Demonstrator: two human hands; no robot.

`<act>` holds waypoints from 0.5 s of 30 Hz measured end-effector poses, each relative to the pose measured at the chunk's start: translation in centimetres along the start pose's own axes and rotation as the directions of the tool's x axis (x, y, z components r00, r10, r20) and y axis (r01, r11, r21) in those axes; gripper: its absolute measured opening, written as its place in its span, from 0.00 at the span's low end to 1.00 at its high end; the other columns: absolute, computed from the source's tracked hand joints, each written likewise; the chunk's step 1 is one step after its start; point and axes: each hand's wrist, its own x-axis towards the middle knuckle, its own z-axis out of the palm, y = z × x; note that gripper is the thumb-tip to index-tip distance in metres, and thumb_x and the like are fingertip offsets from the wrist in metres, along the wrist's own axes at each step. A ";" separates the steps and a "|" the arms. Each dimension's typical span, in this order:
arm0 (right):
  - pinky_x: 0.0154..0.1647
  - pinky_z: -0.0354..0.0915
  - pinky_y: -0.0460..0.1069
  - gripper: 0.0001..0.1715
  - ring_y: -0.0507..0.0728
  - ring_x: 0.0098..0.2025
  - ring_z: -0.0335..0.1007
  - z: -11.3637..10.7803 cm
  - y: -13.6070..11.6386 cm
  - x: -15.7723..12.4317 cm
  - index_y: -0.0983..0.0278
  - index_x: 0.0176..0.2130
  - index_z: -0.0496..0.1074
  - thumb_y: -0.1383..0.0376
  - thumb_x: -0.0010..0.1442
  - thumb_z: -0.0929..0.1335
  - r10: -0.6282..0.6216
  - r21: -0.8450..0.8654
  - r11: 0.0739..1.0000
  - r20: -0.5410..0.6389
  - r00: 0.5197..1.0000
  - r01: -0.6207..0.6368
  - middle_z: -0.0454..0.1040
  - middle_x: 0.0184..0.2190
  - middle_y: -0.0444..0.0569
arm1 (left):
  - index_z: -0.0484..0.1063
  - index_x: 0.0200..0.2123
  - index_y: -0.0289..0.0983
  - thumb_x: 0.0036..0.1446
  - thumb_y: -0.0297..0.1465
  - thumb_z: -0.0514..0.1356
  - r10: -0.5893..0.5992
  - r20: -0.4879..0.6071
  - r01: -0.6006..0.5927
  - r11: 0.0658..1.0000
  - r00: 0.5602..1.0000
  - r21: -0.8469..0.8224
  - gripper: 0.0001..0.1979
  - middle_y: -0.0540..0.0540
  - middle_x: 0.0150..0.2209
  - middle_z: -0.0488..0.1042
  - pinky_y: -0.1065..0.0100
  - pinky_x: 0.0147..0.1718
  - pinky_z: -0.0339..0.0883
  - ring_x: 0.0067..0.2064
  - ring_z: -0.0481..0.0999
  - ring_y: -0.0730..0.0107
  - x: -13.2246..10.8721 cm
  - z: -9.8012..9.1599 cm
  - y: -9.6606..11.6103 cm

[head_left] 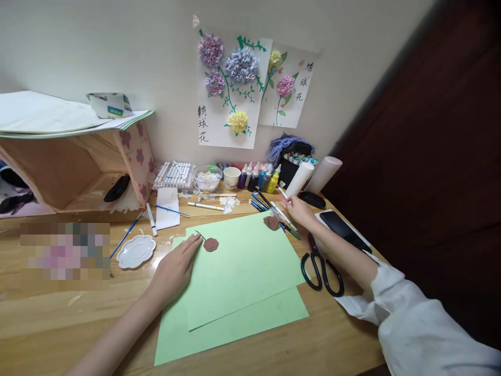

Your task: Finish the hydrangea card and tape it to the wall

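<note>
My left hand (176, 269) lies flat on the left edge of the upper green sheet (242, 282), fingers stretched beside a thin dark strip and a flattened round brown piece (211, 244). A second green sheet (235, 334) shows beneath it. Beyond the sheets, my right hand (299, 210) reaches among the pens, its fingertips closed around a slim pink and white item (283, 199) that is too small to name. Brown clay (272, 222) in clear wrap rests at the upper sheet's far right corner. Several pens and a white marker (282, 215) lie near my right hand.
Black scissors (321, 266) and a phone (344, 230) lie right of the sheets. A white palette (136, 251), a brush (127, 235) and a tissue (168, 209) are at left. Paint bottles (254, 178), a paper cup (231, 178) and a marker box (173, 175) line the wall.
</note>
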 end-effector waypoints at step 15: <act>0.66 0.50 0.58 0.32 0.56 0.66 0.45 5.9 -13.4 -14.5 0.70 0.63 0.51 0.74 0.60 0.55 -0.758 0.416 0.628 0.137 0.637 0.658 0.53 0.64 0.57 | 0.46 0.65 0.37 0.64 0.45 0.42 0.221 0.236 -0.224 0.974 0.946 -0.015 0.30 0.44 0.65 0.49 0.55 0.64 0.42 0.66 0.49 0.64 0.5 -1.1 1.3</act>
